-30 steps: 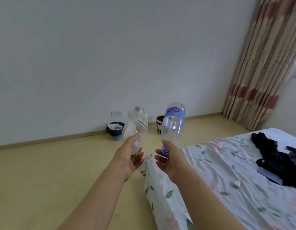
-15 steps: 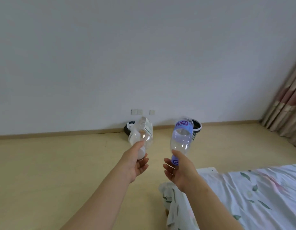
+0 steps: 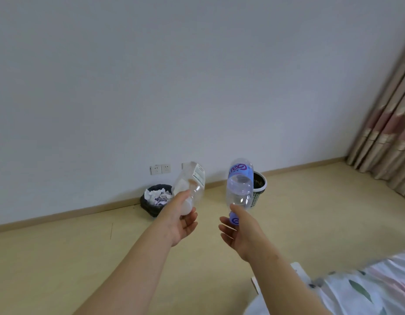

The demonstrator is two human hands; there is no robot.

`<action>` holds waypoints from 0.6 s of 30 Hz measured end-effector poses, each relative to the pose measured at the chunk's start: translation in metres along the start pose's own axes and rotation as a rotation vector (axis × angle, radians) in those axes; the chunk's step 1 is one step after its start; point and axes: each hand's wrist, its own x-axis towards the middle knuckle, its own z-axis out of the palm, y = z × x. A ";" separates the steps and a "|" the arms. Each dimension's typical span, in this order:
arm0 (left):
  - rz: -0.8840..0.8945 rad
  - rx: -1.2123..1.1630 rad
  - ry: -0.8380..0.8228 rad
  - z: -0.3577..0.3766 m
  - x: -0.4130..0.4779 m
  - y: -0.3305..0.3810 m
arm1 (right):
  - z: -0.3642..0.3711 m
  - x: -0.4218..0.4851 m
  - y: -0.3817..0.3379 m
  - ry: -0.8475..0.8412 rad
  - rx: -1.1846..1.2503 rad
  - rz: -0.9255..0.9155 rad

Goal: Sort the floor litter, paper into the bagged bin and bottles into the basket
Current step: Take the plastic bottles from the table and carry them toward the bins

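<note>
My left hand (image 3: pixel 182 220) grips a clear bottle with a white label (image 3: pixel 193 184) by its capped end, the base pointing up and away. A clear bottle with a blue-purple label (image 3: pixel 239 184) is held the same way in my right hand (image 3: pixel 239 233). Both bottles are raised in front of me, well short of the wall. On the floor against the wall sits the bagged bin (image 3: pixel 151 206), lined in black and holding crumpled paper (image 3: pixel 158 195). To its right, partly hidden behind the blue-labelled bottle, stands the black-and-white lattice basket (image 3: pixel 259 188).
A wooden floor (image 3: pixel 72 258) stretches to the skirting and white wall with sockets (image 3: pixel 160 169). A bed with a leaf-print sheet (image 3: pixel 356 289) fills the lower right corner. Striped curtains (image 3: pixel 387 133) hang at the right.
The view has swung left and closer to the wall; the bin and basket look larger, and less of the bed shows. Both hands still hold their bottles the same way.
</note>
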 end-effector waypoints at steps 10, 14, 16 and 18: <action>-0.012 -0.013 0.009 0.075 0.179 0.088 | 0.039 0.180 -0.103 0.027 0.009 0.027; -0.068 0.046 -0.017 0.095 0.280 0.114 | 0.056 0.266 -0.129 0.114 0.038 0.024; -0.122 0.079 -0.038 0.107 0.330 0.127 | 0.066 0.308 -0.141 0.157 0.066 0.050; -0.177 0.111 -0.039 0.120 0.367 0.141 | 0.075 0.341 -0.154 0.188 0.085 0.090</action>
